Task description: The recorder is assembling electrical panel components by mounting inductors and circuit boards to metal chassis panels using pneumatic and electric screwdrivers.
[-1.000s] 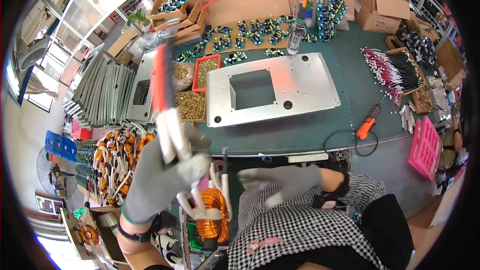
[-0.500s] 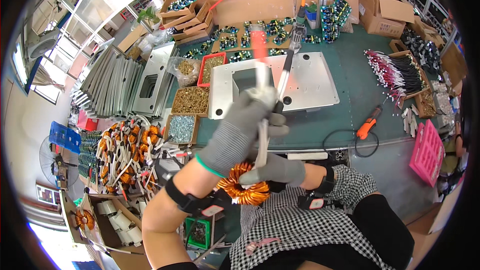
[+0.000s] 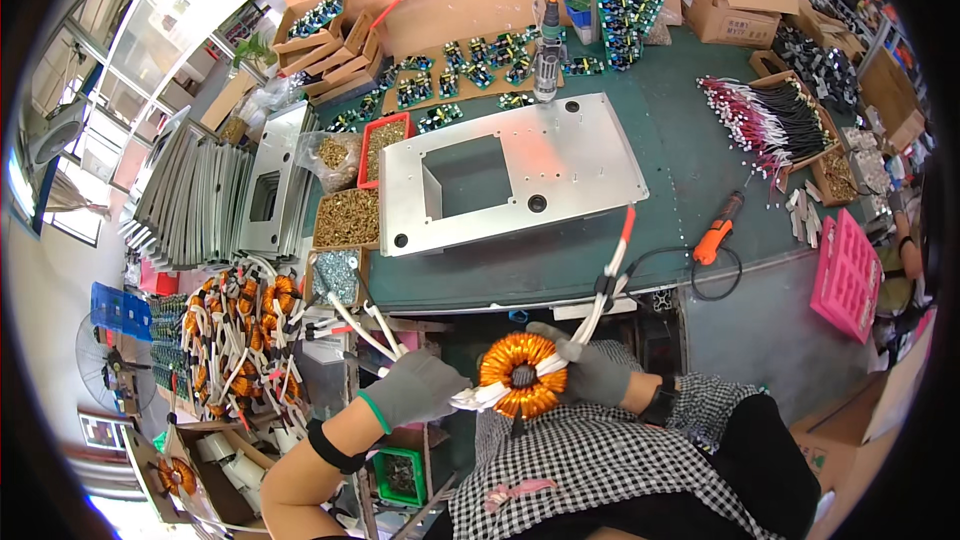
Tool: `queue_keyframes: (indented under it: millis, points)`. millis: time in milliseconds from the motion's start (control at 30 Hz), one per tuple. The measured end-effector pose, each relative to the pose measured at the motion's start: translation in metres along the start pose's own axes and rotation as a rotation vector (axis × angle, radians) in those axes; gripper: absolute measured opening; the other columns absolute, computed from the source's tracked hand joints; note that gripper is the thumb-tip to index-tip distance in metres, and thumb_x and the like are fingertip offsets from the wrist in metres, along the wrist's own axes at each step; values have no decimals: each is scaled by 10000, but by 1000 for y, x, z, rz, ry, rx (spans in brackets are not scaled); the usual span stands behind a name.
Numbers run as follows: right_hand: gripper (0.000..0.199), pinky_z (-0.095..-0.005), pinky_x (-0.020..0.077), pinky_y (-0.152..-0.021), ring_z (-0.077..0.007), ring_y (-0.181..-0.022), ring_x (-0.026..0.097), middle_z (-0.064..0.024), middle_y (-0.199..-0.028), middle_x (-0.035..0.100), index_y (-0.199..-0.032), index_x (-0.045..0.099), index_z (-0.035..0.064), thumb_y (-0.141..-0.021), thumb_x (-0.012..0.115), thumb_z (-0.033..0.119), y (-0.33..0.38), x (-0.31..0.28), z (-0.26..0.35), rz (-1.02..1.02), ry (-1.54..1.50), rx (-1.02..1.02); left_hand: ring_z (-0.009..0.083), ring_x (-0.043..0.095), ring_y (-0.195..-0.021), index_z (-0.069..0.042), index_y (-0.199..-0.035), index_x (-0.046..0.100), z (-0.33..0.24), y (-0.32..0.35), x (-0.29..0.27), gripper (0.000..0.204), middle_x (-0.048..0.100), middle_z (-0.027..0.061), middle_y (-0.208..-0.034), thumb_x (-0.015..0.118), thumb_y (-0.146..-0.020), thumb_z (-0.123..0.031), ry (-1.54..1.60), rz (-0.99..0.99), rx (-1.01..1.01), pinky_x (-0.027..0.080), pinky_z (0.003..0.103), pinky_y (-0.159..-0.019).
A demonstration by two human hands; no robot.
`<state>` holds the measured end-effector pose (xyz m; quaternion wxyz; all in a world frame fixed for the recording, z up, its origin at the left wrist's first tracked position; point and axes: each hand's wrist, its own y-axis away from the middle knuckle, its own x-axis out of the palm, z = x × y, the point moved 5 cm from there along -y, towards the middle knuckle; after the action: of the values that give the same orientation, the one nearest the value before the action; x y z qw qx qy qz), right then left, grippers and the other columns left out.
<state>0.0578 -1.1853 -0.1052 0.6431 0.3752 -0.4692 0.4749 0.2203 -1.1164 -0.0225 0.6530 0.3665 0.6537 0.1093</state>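
A ring-shaped copper wire coil hangs in front of my lap, just below the bench edge, its round face toward me. My left hand, in a grey glove, is closed around white-sleeved leads to the left of the coil; their ends stick out up and left. Pressed against the coil's right side is my gloved right hand, closed on the coil and the base of another bundle of white leads. That bundle rises to a red tip above the bench edge. Some right-hand fingertips are hidden behind the coil.
A silver metal plate with a rectangular cutout lies on the green bench. Boxes of screws stand left of it, above piled coils. An orange corded tool rests at right, near a pink tray. A power driver hangs behind.
My left hand has come down from in front of the plate to the coil's left. The coil has turned its face toward me, and its leads now spread to both sides.
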Motion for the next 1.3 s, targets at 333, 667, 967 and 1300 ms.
queue_keyframes:
  millis: [333, 667, 967, 1300]
  points:
    - [551, -486, 399, -992, -303, -1202, 454, -166, -1320, 409, -1267, 385, 49, -882, 556, 405, -88, -72, -18, -33, -133, 417, 315, 611, -853, -86, -1020, 603, 37, -13, 80, 445, 646, 120, -940, 641, -784, -462, 811, 133, -254, 453, 397, -757]
    - [359, -353, 551, -606, -244, -714, 626, -103, -864, 587, -1069, 512, 19, -905, 518, 339, 31, -149, 152, -840, 853, 403, 341, 602, -850, -80, -992, 610, 120, -137, 75, 361, 625, 155, -869, 665, -748, -342, 658, -569, -437, 465, 436, -738]
    - [270, -245, 412, -526, -101, -613, 527, -52, -809, 575, -1060, 575, 15, -891, 470, 199, 5, -96, 280, -1253, 1440, -512, 235, 614, -915, 106, -1157, 485, 175, -91, 55, 636, 609, 168, -1014, 436, -918, -481, 2284, -745, -127, 486, 333, -834]
    - [181, -298, 437, -689, -151, -749, 546, -96, -799, 587, -977, 552, -6, -842, 491, 96, -21, -79, 273, -1277, 1942, -198, 189, 626, -721, 67, -1066, 528, 205, -78, 62, 581, 612, 128, -873, 451, -912, -488, 2279, -576, -282, 533, 301, -678]
